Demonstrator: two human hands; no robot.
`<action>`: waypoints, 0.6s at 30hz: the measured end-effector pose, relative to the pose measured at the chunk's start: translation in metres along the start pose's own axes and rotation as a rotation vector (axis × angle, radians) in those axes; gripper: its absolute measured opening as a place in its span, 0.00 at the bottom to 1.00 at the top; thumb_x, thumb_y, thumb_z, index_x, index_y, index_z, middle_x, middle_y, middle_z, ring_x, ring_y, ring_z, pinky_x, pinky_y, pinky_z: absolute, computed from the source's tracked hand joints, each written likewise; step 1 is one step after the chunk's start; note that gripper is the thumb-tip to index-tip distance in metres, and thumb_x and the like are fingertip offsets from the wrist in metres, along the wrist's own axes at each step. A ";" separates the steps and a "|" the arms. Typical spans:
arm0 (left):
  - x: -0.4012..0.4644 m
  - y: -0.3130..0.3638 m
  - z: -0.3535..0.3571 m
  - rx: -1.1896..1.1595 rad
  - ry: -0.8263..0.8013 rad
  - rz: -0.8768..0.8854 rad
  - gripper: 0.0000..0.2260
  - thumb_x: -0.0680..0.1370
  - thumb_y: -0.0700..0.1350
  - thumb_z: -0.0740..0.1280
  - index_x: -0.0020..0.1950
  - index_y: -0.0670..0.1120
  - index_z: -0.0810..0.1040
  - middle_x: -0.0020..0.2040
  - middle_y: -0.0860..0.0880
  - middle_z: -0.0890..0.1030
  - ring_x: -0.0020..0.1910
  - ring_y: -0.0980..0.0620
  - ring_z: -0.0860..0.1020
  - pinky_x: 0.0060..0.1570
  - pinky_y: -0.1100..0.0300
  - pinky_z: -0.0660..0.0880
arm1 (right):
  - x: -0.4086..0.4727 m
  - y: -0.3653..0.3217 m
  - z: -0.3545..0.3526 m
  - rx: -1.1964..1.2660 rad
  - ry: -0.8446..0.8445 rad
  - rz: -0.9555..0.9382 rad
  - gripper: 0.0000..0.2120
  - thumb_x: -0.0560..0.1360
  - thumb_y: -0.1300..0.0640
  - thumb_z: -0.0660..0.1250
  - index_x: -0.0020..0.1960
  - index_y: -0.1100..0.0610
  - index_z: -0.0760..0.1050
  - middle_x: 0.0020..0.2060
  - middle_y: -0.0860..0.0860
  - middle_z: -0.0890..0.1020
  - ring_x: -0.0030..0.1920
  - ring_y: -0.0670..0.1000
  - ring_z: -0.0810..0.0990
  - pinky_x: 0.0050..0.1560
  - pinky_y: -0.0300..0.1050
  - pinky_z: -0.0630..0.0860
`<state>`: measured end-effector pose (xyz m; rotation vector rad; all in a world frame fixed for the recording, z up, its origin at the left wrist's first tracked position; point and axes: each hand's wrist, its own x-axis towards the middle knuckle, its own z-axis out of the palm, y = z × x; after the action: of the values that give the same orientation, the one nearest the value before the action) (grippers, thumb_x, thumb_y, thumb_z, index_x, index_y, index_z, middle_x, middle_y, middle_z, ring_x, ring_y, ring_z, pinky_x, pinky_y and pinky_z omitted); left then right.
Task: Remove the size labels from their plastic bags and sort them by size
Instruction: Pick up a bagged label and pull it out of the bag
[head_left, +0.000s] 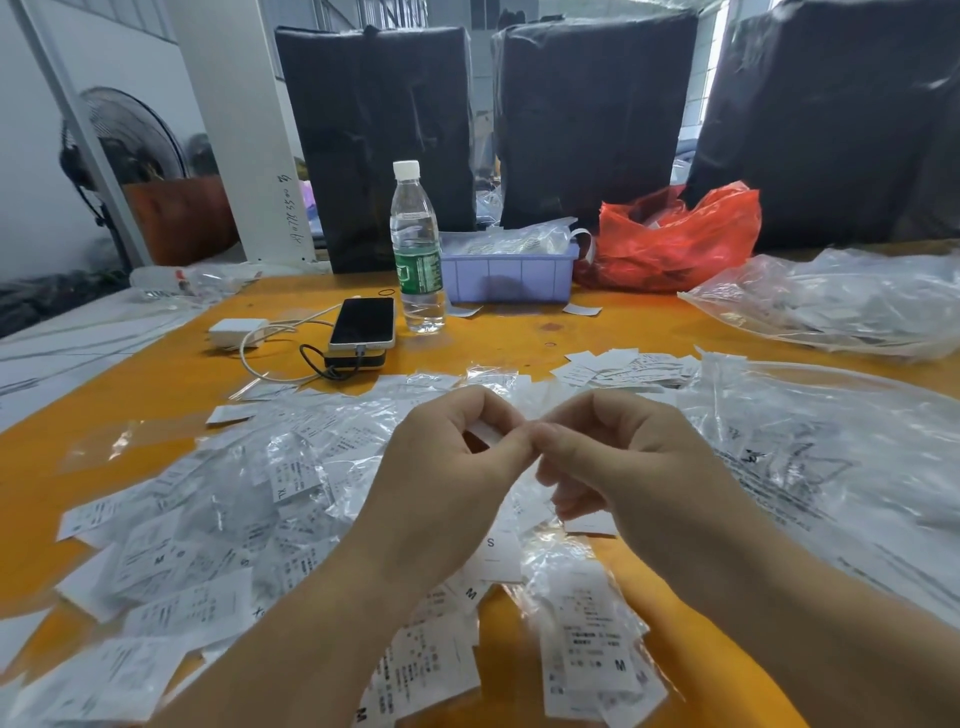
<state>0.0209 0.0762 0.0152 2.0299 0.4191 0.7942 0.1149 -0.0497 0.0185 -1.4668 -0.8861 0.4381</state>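
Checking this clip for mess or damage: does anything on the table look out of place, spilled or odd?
Nothing looks spilled or damaged. The water bottle stands upright and capped beside the phone. Labels and bags lie scattered loose over the orange table, as expected mid-sorting. Both hands pinch one small label.

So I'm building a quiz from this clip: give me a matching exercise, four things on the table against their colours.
Things:
1. crumpled plastic bag
2. small bin
3. phone
4. charger block

Colours:
A. white
B. red
C. black screen
D. lavender blue

Pairs: 1-B, 2-D, 3-C, 4-A
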 end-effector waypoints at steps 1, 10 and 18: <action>0.000 0.000 0.000 -0.020 -0.015 -0.012 0.07 0.74 0.53 0.71 0.38 0.53 0.80 0.33 0.57 0.79 0.33 0.61 0.76 0.34 0.65 0.73 | 0.000 -0.001 -0.001 -0.003 0.013 -0.006 0.06 0.74 0.57 0.70 0.43 0.59 0.80 0.31 0.52 0.82 0.31 0.50 0.79 0.35 0.43 0.79; 0.003 0.002 -0.002 -0.149 -0.071 -0.048 0.07 0.78 0.49 0.67 0.41 0.53 0.82 0.32 0.55 0.79 0.31 0.61 0.75 0.36 0.62 0.72 | 0.003 -0.001 -0.002 -0.037 -0.011 0.036 0.06 0.75 0.62 0.67 0.40 0.61 0.78 0.29 0.52 0.81 0.30 0.49 0.77 0.36 0.43 0.78; 0.003 0.000 -0.003 -0.128 -0.056 -0.046 0.04 0.73 0.51 0.73 0.41 0.53 0.81 0.35 0.51 0.81 0.32 0.57 0.77 0.32 0.63 0.77 | 0.003 -0.004 -0.002 0.089 -0.096 0.083 0.06 0.76 0.59 0.68 0.45 0.62 0.80 0.33 0.53 0.82 0.32 0.50 0.78 0.35 0.43 0.79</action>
<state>0.0214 0.0795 0.0173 1.9127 0.3723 0.7165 0.1174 -0.0494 0.0235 -1.4134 -0.8725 0.6072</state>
